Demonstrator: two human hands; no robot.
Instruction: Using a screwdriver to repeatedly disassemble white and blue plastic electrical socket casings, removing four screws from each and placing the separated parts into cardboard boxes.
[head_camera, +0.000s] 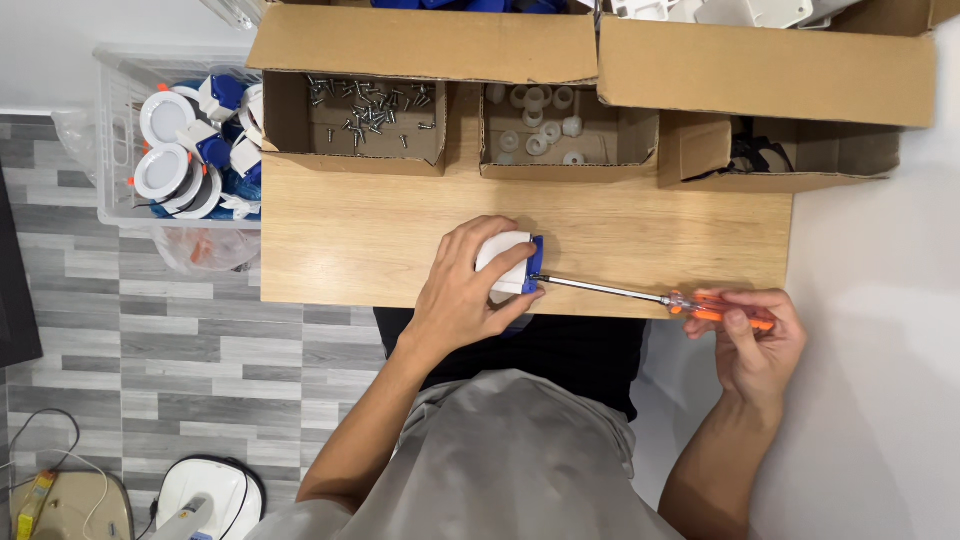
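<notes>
Where seen from above, wooden table (380, 235) as landmark, spanning the middle of the view.

Along the table's far edge: big cardboard boxes (765, 65) with flaps folded forward. Beneath those flaps, three small open cartons resting on the table: box of screws (365, 122), box of white plastic rings (560, 135), box of dark parts (785, 155), contents too shadowed to identify.

Off the table's left end: clear plastic bin (125, 140) on the tiled floor, packed with round white lamp fittings and blue-and-white pieces.

At the table's near edge, close to centre: left hand (465, 290) wrapped over a small white housing (505, 262), pressing it down on the wood; blue part (535, 262) showing on the side of the housing facing the table's right end.

Beyond the table's near right corner: right hand (755, 335) closed round the orange handle of a screwdriver (640, 294); metal shaft lying almost level along the near edge, tip meeting the blue part.

Risks, as judged from this arrangement: tip jumping out of the screw head and skidding toward the left fingers, owing to the long shaft and the grip set far back on the handle; housing sliding or tipping off the near edge, owing to its place at the very brink under sideways push; screw entering crooked or dropping to the floor if the housing turns under the palm.
</notes>
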